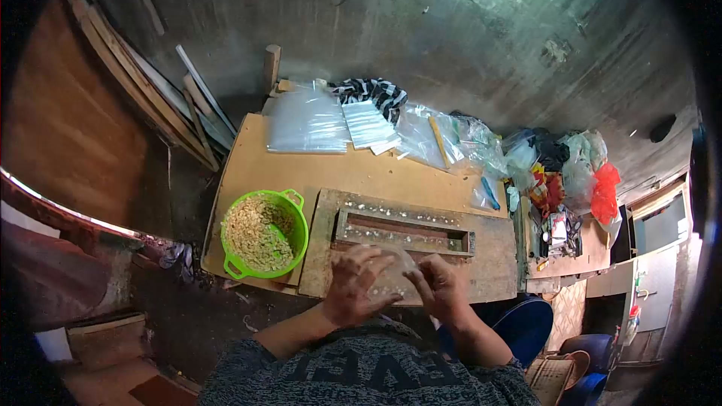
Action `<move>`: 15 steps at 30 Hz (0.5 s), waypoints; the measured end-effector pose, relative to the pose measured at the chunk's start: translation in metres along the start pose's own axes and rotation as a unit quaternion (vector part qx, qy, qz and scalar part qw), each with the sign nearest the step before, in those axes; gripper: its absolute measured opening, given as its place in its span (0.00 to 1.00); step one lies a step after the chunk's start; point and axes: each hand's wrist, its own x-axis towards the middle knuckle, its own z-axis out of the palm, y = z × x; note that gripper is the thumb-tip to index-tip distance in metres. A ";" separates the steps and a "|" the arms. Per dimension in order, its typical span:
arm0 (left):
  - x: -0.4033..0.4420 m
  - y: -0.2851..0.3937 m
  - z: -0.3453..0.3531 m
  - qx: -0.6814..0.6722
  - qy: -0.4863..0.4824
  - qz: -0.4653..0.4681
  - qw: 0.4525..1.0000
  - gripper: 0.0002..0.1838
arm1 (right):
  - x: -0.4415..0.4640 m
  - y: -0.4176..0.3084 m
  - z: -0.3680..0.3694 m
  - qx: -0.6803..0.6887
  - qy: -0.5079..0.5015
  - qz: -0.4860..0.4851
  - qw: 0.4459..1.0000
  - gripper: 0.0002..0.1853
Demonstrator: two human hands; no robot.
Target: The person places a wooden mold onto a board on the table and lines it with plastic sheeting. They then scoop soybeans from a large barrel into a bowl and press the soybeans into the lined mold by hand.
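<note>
Head view: at the table's [289, 173] near edge, a board [492, 257] holds a frame [406, 223], long from left to right. Just this side, the right hand [442, 287] pinches clear plastic [404, 262] between both hands; the left hand [355, 284], nearer the frame, spreads, grip unclear.

- 1 view: head cam, worn on person's head, facing fwd + down.
- Closest to cam: shirt [361, 372], btm ctr, seen from above.
- L hand [359, 286] + R hand [440, 286] a bit farther out, just below mid-pic.
- Table [293, 173] beyond, seen from above at a slant.
- Wall [361, 37] farthest up top, behind table.
- V. wide lens: edges bow, corners blk.
</note>
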 end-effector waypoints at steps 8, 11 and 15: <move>-0.012 -0.010 0.001 -0.160 -0.050 -0.034 0.985 0.23 | -0.003 0.000 0.026 0.279 -0.145 0.079 0.946 0.11; -0.010 0.000 -0.003 -0.179 -0.054 -0.048 0.981 0.18 | -0.002 0.001 0.022 0.278 -0.169 0.037 0.945 0.10; -0.008 0.007 0.006 -0.177 -0.032 -0.068 0.981 0.12 | -0.005 0.004 0.000 0.233 -0.171 -0.001 0.957 0.09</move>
